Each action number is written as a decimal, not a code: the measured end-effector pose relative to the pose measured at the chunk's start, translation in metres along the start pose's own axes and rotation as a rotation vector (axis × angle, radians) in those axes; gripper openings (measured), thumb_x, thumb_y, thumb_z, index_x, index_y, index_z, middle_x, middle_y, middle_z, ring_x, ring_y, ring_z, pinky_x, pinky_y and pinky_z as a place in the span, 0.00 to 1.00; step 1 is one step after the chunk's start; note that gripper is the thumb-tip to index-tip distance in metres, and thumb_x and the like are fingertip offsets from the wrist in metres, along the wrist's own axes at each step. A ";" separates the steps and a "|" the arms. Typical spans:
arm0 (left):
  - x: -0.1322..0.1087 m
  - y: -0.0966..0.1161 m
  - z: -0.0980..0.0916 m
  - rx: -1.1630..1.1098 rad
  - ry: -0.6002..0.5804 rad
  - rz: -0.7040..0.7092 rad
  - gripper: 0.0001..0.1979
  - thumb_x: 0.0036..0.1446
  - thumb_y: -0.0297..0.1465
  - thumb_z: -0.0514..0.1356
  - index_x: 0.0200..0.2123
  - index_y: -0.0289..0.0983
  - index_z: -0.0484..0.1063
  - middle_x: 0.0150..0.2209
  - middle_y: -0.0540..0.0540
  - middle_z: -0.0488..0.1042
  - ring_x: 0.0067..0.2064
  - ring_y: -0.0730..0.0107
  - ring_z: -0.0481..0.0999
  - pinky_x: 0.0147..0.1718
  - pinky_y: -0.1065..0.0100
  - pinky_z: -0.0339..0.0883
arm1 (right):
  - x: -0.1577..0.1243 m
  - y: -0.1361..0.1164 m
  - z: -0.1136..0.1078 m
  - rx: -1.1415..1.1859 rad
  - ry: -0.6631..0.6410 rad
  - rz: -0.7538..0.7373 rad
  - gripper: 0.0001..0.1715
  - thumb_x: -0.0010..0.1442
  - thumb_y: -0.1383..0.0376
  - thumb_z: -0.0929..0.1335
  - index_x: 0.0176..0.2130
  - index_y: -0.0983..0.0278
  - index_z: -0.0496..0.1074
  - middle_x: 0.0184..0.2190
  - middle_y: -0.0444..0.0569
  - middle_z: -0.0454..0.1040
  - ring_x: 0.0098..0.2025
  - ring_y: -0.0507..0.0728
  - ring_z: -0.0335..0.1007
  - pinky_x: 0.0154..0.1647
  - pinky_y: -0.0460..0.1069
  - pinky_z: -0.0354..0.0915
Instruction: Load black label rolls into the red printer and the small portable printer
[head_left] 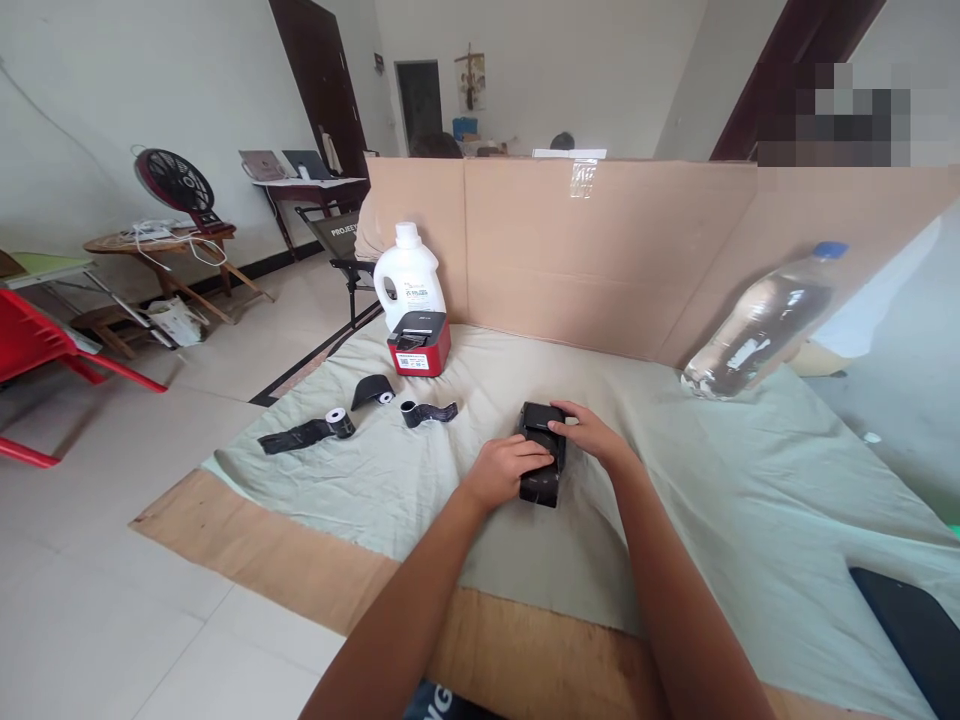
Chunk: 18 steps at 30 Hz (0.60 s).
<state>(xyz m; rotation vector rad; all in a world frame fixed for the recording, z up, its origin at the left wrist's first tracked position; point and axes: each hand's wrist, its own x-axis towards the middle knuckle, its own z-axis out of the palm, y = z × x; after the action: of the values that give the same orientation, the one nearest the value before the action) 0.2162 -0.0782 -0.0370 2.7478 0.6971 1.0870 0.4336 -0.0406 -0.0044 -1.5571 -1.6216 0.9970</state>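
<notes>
A small black boxy device (541, 470) lies on the pale green cloth (390, 480) near the table's middle. My left hand (504, 468) curls round its left side, fingers closed against it. From the right, my right hand (591, 430) rests on its top, fingers pressed down on it. Part of the device is hidden under both hands.
A red and black device (418, 344) and a white jug (405, 272) stand at the back left. Three small paper rolls with black strips (341, 420) lie left of the hands. A clear bottle (757, 328) leans on the cardboard wall (600, 260). A dark flat object (911, 625) lies front right.
</notes>
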 end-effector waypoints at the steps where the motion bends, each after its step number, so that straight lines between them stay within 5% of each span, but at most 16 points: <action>1: 0.000 0.000 0.001 -0.004 -0.005 -0.008 0.17 0.63 0.22 0.53 0.48 0.40 0.78 0.46 0.46 0.81 0.41 0.66 0.77 0.38 0.66 0.72 | 0.000 -0.001 0.001 0.016 -0.001 0.025 0.26 0.54 0.61 0.72 0.53 0.62 0.75 0.56 0.54 0.74 0.55 0.63 0.71 0.57 0.58 0.66; 5: 0.000 -0.003 0.002 -0.053 0.003 -0.073 0.21 0.60 0.21 0.55 0.53 0.43 0.75 0.51 0.47 0.78 0.47 0.65 0.78 0.45 0.64 0.73 | -0.002 -0.005 0.005 0.022 0.008 0.129 0.29 0.52 0.63 0.72 0.54 0.61 0.73 0.54 0.54 0.75 0.49 0.61 0.72 0.48 0.56 0.69; 10: 0.003 -0.005 -0.007 -0.118 -0.025 -0.397 0.36 0.55 0.27 0.62 0.67 0.46 0.60 0.63 0.47 0.68 0.62 0.58 0.70 0.57 0.60 0.69 | -0.007 -0.016 0.008 -0.018 0.013 0.232 0.33 0.53 0.63 0.71 0.59 0.60 0.70 0.53 0.53 0.75 0.45 0.58 0.71 0.42 0.51 0.68; 18: 0.007 -0.003 -0.011 -0.239 -0.104 -0.559 0.43 0.53 0.29 0.61 0.71 0.46 0.51 0.67 0.48 0.61 0.63 0.56 0.68 0.58 0.60 0.67 | -0.013 -0.019 0.006 0.015 0.005 0.241 0.34 0.55 0.63 0.71 0.60 0.60 0.69 0.60 0.53 0.70 0.39 0.54 0.71 0.35 0.46 0.65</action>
<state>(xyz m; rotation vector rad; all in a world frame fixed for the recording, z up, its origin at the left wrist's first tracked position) 0.2123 -0.0734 -0.0257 2.1872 1.1406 0.8282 0.4199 -0.0537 0.0099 -1.7730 -1.4430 1.1257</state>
